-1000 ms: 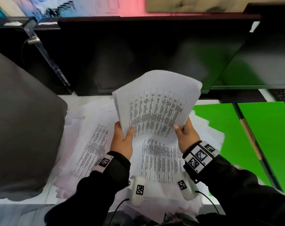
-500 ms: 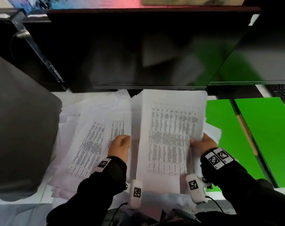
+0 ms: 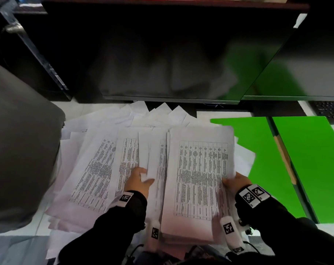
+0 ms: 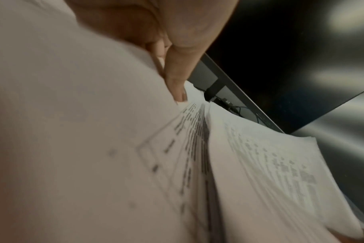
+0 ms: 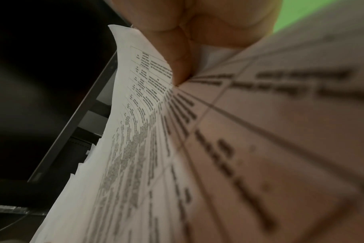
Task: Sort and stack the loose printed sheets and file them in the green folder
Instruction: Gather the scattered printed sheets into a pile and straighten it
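Papers all over the desk, folder off to the right

The neat stack [image 3: 198,178] sits front and center on the desk [image 3: 82,109], loose sheets [image 3: 97,169] fanned out to its left and behind it. The open folder [image 3: 261,153] lies to the right, partly under the paper edges. Monitors [image 3: 162,54] stand behind everything, and a keyboard [image 3: 329,109] is far back right.

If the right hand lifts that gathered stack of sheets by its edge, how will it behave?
The stack would probably sag; the right hand pinches one edge only, and the top sheet already curls there. Sheets may fan or slide, being unbound.
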Action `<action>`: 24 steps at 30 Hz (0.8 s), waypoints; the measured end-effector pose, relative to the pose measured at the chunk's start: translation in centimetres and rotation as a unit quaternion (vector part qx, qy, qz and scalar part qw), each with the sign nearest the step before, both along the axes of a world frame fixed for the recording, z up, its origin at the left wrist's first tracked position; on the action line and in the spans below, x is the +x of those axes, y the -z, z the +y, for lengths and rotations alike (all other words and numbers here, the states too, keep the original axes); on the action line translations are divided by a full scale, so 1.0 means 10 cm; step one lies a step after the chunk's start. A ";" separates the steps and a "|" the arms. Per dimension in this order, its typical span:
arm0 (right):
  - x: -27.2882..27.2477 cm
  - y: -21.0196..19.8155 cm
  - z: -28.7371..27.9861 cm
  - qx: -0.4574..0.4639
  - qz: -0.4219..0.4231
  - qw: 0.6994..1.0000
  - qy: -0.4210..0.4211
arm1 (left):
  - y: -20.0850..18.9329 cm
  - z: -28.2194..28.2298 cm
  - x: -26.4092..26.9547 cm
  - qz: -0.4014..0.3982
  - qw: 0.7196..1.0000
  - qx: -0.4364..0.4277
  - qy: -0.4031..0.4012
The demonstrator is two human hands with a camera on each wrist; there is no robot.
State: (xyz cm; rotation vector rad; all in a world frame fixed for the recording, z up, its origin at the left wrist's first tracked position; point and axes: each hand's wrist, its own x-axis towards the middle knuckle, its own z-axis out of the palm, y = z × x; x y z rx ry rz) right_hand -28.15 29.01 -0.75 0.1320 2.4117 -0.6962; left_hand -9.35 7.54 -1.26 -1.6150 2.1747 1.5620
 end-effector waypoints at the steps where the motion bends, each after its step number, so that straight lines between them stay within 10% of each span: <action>1: -0.01 -0.02 -0.01 -0.002 0.002 1.000 -0.004 | 0.00 -0.05 0.04 -0.009 1.000 -0.012 -0.001; 13: 0.03 0.05 -0.18 -0.007 -0.010 0.999 -0.043 | 0.11 -0.49 0.32 -0.160 0.972 -0.124 -0.119; 24: 0.02 0.14 -0.16 0.009 -0.029 0.998 -0.049 | 0.14 -0.43 0.25 -0.058 0.996 -0.010 -0.073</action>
